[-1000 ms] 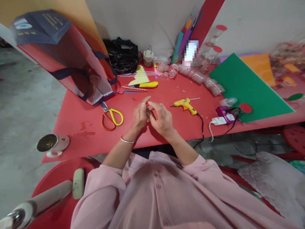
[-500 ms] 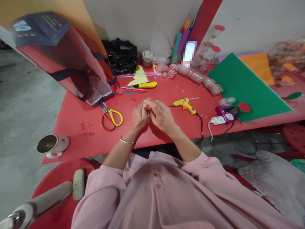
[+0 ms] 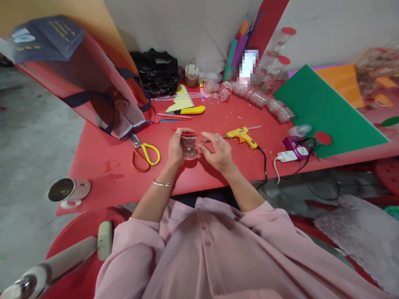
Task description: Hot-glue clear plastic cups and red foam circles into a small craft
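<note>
My left hand (image 3: pixel 176 148) is closed around the side of a clear plastic cup piece (image 3: pixel 189 150), narrow at the middle like two small cups joined. A red disc (image 3: pixel 188 135) lies across its top, under my left fingers. Just to the right, my right hand (image 3: pixel 219 152) is open, its thumb and fingers apart and curved toward the piece. Whether a right fingertip touches it I cannot tell. A yellow glue gun (image 3: pixel 242 135) lies to the right of my right hand. Scissors (image 3: pixel 146 155) with yellow and orange handles lie to the left.
Behind my hands are a yellow utility knife (image 3: pixel 192 110) and a row of nested clear cups (image 3: pixel 258 97). A green board (image 3: pixel 327 112) and a purple power adapter (image 3: pixel 293 146) lie at right. A mug (image 3: pixel 81 189) stands at the table's left edge, near a tall bag (image 3: pixel 93 79).
My hands were clasped together over the piece, mostly hiding it. My right hand has moved away to the right and opened. The cup piece and red disc now show beside my left hand.
</note>
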`<state>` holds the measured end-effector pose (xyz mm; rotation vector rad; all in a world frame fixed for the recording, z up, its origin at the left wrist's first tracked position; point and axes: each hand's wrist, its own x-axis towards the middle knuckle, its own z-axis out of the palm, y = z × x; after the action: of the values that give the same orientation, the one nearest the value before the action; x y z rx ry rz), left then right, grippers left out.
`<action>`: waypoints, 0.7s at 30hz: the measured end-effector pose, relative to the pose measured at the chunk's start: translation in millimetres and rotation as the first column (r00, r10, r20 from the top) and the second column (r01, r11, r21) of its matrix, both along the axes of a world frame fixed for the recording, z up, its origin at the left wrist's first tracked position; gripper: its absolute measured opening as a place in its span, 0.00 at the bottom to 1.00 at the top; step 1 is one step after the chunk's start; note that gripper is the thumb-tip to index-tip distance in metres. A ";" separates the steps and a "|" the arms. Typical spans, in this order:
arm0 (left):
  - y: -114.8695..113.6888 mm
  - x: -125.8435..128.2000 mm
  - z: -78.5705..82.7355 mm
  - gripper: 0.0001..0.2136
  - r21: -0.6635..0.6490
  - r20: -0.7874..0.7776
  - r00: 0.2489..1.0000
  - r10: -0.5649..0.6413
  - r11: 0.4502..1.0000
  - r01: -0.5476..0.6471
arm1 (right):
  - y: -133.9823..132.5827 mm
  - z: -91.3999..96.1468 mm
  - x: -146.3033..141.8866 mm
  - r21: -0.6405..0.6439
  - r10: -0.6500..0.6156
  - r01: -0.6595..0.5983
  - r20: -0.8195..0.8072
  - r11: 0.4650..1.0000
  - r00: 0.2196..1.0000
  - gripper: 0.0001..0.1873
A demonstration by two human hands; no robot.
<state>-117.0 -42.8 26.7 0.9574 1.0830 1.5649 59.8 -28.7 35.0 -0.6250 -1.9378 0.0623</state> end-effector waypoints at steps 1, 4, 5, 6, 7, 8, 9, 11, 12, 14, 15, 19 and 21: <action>0.0 -0.9 1.3 0.30 -0.003 0.022 1.000 -0.007 1.000 0.007 | 0.3 -1.7 0.5 -0.014 0.019 -0.019 0.005 1.000 1.000 0.23; -3.3 -1.5 4.1 0.28 0.007 0.047 0.998 -0.048 0.999 0.047 | -2.4 -4.6 0.9 -0.076 0.020 -0.024 -0.049 0.997 0.999 0.18; -4.8 -1.4 4.5 0.27 0.016 0.052 0.997 -0.062 0.998 0.061 | -4.1 -4.3 0.9 -0.119 -0.014 0.003 -0.093 0.993 0.996 0.16; -6.1 -1.3 4.7 0.26 0.026 0.056 0.996 -0.076 0.997 0.075 | -5.8 -3.2 1.2 -0.182 -0.061 0.036 -0.131 0.983 0.990 0.13; -7.1 -1.3 4.8 0.25 0.036 0.058 0.995 -0.086 0.996 0.084 | -7.6 -1.4 1.7 -0.252 -0.107 0.065 -0.155 0.966 0.982 0.10; -7.6 -1.5 4.8 0.24 0.046 0.060 0.994 -0.092 0.995 0.089 | -9.3 0.9 2.4 -0.315 -0.139 0.083 -0.161 0.945 0.977 0.08; -7.7 -1.7 4.8 0.23 0.052 0.059 0.994 -0.092 0.995 0.089 | -11.0 3.7 3.4 -0.357 -0.150 0.086 -0.154 0.930 0.977 0.09; -6.8 -2.1 5.1 0.22 0.050 0.043 0.996 -0.077 0.996 0.075 | -14.2 9.6 4.9 -0.354 -0.096 0.048 -0.120 0.934 0.988 0.15; -6.1 -2.1 5.4 0.21 0.047 0.029 0.997 -0.065 0.997 0.063 | -15.9 12.4 5.2 -0.314 -0.049 0.013 -0.107 0.949 0.993 0.15; -5.2 -1.7 6.4 0.20 0.042 -0.002 0.999 -0.041 0.998 0.041 | -19.2 16.9 4.0 -0.200 0.053 -0.073 -0.105 0.977 0.993 0.08; -5.1 -1.4 6.9 0.20 0.040 -0.016 0.999 -0.033 0.999 0.034 | -20.7 18.4 2.6 -0.145 0.100 -0.115 -0.107 0.983 0.989 0.04; -5.8 -0.3 8.6 0.21 0.034 -0.031 0.999 -0.008 0.999 0.009 | -24.3 20.2 -4.0 -0.038 0.169 -0.175 -0.119 0.984 0.978 0.07; -6.1 -0.2 8.7 0.21 0.030 -0.030 1.000 0.004 1.000 -0.003 | -24.5 19.6 -5.5 -0.043 0.150 -0.155 -0.108 0.987 0.983 0.08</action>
<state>-117.2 -48.9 35.4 1.0029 1.0852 1.5777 54.2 -53.2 54.6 -0.4960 -1.8845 0.2366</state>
